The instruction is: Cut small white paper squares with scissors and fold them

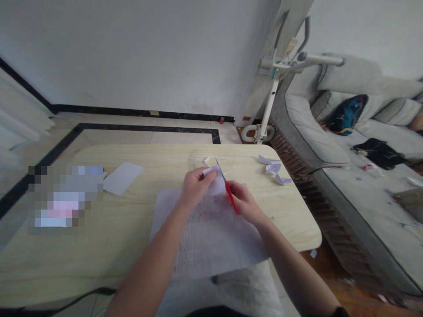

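My left hand (197, 182) pinches a small piece of white paper (216, 187) between thumb and fingers. In my right hand (243, 200) is a pair of scissors (232, 198) with red handles, its blades pointing up and away along the right edge of that paper. Whether the blades are parted is too small to tell. Under both hands lies a large printed sheet (211, 237), which reaches over the near edge of the table. Small white scraps (206, 161) rest just beyond my left hand.
The pale wooden table (132, 237) carries folded paper pieces (272, 169) at the right and a blank sheet (123, 178) at the left, beside a blurred-out patch. A grey sofa (317, 132) and a white exercise machine (269, 105) stand beyond the right side.
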`<state>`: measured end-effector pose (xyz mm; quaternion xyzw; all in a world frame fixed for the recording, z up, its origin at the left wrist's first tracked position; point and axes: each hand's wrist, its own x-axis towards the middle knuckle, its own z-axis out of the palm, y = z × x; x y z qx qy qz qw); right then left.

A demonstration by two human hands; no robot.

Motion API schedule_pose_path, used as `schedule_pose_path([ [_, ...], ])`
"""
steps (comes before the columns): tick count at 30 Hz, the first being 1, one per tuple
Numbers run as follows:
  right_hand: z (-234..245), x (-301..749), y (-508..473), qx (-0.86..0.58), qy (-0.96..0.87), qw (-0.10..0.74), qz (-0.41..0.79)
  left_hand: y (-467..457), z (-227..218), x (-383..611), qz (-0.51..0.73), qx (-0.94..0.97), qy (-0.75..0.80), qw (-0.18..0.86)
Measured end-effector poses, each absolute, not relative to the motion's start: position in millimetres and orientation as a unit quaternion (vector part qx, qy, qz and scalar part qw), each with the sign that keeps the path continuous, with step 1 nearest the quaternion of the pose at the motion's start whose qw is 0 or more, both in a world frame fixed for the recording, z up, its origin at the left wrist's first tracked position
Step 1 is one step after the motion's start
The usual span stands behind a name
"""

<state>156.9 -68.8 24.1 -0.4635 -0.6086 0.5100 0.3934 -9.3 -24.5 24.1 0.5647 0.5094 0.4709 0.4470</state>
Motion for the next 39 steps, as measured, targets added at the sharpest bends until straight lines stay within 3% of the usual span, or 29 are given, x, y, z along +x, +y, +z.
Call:
schedule_pose_path([
  [39,16.8,155.0,-69.1,-0.428,-0.608,0.381,0.549,-22.2,31.6,-13.2,0.428,0.582,0.489,0.489],
])
